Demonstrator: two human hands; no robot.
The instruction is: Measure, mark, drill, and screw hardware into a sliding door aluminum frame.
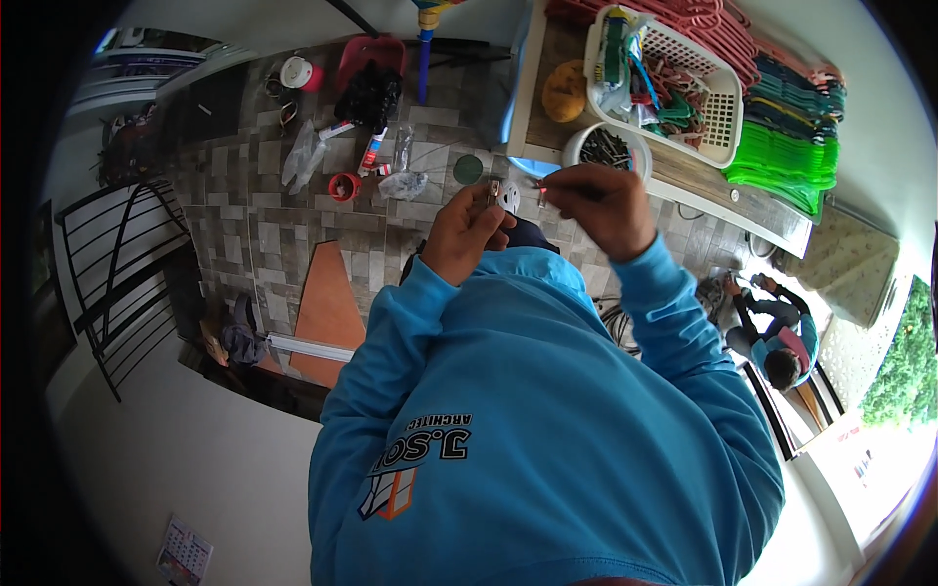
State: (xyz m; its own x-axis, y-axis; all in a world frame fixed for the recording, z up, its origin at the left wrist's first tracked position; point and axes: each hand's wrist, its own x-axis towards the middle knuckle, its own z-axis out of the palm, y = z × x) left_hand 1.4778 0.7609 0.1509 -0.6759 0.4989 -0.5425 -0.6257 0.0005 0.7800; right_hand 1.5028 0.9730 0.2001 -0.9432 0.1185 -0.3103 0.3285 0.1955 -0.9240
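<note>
Two hands: left hand (pixel 469 230), fingers closed on one small white fitting (pixel 509 195); right hand (pixel 598 203), fingers pinching one thin metal piece (pixel 540 186); one white basket (pixel 718 117) on tabletop (pixel 684 171).

basket (pixel 721 117) on table (pixel 684 176), bowl (pixel 606 148) left

Both blue-sleeved arms are raised, left hand (pixel 469 230) and right hand (pixel 598 207) each in a pinching grip.
</note>
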